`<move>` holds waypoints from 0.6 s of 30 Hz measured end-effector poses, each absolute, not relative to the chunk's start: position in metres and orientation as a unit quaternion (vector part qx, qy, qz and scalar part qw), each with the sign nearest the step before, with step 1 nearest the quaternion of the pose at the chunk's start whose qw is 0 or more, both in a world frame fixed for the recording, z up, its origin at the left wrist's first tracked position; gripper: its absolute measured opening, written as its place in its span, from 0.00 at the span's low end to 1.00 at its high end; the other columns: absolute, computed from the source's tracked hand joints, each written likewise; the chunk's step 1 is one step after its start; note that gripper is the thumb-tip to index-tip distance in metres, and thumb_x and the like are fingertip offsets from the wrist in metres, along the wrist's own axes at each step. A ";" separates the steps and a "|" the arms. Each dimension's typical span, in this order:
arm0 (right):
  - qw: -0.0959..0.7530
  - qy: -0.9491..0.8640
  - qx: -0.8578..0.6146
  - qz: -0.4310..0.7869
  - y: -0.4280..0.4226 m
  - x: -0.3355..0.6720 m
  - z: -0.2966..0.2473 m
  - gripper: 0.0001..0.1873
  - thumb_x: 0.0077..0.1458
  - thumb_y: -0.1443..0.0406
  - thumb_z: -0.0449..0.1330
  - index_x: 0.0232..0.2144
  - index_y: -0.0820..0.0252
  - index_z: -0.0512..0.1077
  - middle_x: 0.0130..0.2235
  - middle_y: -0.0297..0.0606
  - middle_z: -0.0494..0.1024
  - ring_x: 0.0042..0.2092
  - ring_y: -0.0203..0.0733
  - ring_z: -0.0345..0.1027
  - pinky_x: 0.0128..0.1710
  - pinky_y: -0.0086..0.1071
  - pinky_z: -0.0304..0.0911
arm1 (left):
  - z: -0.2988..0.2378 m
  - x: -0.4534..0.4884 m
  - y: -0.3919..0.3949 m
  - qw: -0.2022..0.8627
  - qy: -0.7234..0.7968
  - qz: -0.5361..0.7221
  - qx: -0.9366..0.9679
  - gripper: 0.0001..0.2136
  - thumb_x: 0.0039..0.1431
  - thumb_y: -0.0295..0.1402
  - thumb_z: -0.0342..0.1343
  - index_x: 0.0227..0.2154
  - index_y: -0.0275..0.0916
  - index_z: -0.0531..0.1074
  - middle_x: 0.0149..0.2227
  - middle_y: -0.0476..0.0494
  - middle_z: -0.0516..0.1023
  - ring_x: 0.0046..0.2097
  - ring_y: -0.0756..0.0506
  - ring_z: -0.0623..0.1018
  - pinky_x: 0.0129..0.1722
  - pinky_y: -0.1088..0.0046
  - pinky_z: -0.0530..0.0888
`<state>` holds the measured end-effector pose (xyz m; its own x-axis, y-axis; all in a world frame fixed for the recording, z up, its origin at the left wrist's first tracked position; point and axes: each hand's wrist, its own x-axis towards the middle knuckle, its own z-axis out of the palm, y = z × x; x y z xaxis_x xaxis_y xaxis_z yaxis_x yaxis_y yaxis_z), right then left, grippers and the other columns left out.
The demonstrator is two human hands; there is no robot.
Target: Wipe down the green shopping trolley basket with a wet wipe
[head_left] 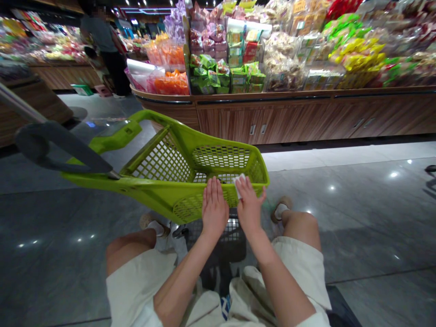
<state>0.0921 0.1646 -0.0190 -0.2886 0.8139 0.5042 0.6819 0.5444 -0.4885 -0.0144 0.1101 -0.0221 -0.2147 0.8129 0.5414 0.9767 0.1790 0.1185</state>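
Head view, what's nearest me?

My left hand lies open on the rim of a lime-green plastic shopping cart, fingers spread. My right hand sits just beside it.

And the grip?

Right is a narrow pinch on a white wipe, held against that rim. Left holds nothing.

Farther out?

A wooden display counter piled with bagged snacks; a person stands off left.

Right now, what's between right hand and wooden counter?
From the right hand: lime-green cart basket, then grey floor tiles, to the wooden counter, in head view.
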 end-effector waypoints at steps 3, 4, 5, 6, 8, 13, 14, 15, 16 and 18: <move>0.353 -0.834 -0.408 0.111 0.150 0.064 -0.009 0.38 0.52 0.77 0.46 0.63 0.51 0.62 0.65 0.38 0.67 0.69 0.38 0.52 0.69 0.52 0.25 | -0.024 -0.016 0.110 0.187 -0.753 -0.214 -0.593 0.33 0.63 0.26 0.46 0.69 0.27 0.43 0.70 0.29 0.54 0.72 0.37 0.50 0.70 0.54 0.57; 0.350 -0.839 -0.402 0.112 0.148 0.062 -0.007 0.38 0.52 0.77 0.46 0.63 0.51 0.62 0.65 0.38 0.67 0.69 0.38 0.52 0.69 0.52 0.24 | -0.024 -0.017 0.110 0.185 -0.754 -0.212 -0.593 0.33 0.64 0.27 0.45 0.69 0.28 0.44 0.70 0.30 0.54 0.72 0.37 0.50 0.70 0.54 0.57; 0.347 -0.843 -0.396 0.110 0.148 0.064 -0.007 0.38 0.52 0.77 0.46 0.63 0.50 0.62 0.65 0.37 0.67 0.69 0.38 0.51 0.68 0.52 0.23 | -0.024 -0.017 0.110 0.182 -0.754 -0.213 -0.595 0.33 0.64 0.27 0.45 0.69 0.28 0.44 0.70 0.30 0.54 0.72 0.37 0.50 0.70 0.54 0.56; 0.344 -0.847 -0.392 0.104 0.150 0.069 -0.007 0.38 0.51 0.78 0.46 0.63 0.49 0.62 0.65 0.36 0.67 0.70 0.38 0.51 0.68 0.53 0.22 | -0.024 -0.017 0.110 0.179 -0.753 -0.215 -0.596 0.33 0.63 0.27 0.46 0.69 0.27 0.44 0.70 0.29 0.54 0.72 0.37 0.49 0.70 0.54 0.56; 0.342 -0.851 -0.388 0.085 0.157 0.087 -0.011 0.39 0.50 0.78 0.47 0.62 0.47 0.63 0.64 0.35 0.68 0.70 0.40 0.49 0.68 0.55 0.21 | -0.023 -0.018 0.109 0.172 -0.749 -0.219 -0.601 0.33 0.63 0.27 0.46 0.69 0.26 0.43 0.70 0.28 0.53 0.72 0.37 0.49 0.70 0.54 0.55; 0.363 -0.799 -0.476 0.053 0.185 0.146 -0.034 0.39 0.48 0.77 0.47 0.61 0.45 0.65 0.63 0.35 0.71 0.69 0.44 0.52 0.66 0.60 0.28 | -0.021 -0.017 0.108 0.163 -0.748 -0.215 -0.606 0.34 0.62 0.26 0.46 0.69 0.23 0.42 0.71 0.27 0.52 0.73 0.37 0.47 0.70 0.53 0.55; 0.371 -0.780 -0.501 0.056 0.190 0.155 -0.038 0.39 0.48 0.76 0.46 0.60 0.45 0.66 0.63 0.35 0.71 0.69 0.45 0.53 0.66 0.61 0.30 | -0.020 -0.016 0.108 0.163 -0.748 -0.217 -0.605 0.34 0.62 0.26 0.46 0.69 0.23 0.42 0.71 0.27 0.52 0.73 0.37 0.48 0.70 0.53 0.55; 0.379 -0.761 -0.522 0.061 0.194 0.163 -0.042 0.38 0.49 0.76 0.46 0.59 0.45 0.67 0.62 0.35 0.71 0.69 0.45 0.54 0.65 0.62 0.31 | -0.020 -0.016 0.108 0.162 -0.748 -0.220 -0.605 0.34 0.62 0.26 0.46 0.69 0.24 0.42 0.70 0.27 0.52 0.73 0.37 0.48 0.70 0.53 0.55; 0.387 -0.745 -0.539 0.067 0.197 0.167 -0.045 0.37 0.49 0.75 0.46 0.59 0.45 0.67 0.62 0.36 0.71 0.69 0.46 0.54 0.65 0.63 0.32 | -0.019 -0.015 0.108 0.161 -0.747 -0.224 -0.605 0.34 0.62 0.26 0.46 0.69 0.24 0.43 0.70 0.27 0.53 0.72 0.37 0.49 0.70 0.53 0.55; 0.403 -0.717 -0.565 0.074 0.197 0.167 -0.047 0.37 0.50 0.75 0.46 0.59 0.45 0.67 0.62 0.37 0.71 0.69 0.47 0.54 0.65 0.64 0.33 | -0.018 -0.014 0.108 0.158 -0.747 -0.231 -0.602 0.34 0.62 0.26 0.46 0.69 0.24 0.43 0.70 0.26 0.53 0.72 0.36 0.50 0.70 0.53 0.55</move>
<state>0.1666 0.1969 -0.0466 -0.0381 0.8684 0.4944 0.7499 0.3518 -0.5602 -0.0138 0.1081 -0.0178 -0.2243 0.8271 0.5155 0.9736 0.1673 0.1551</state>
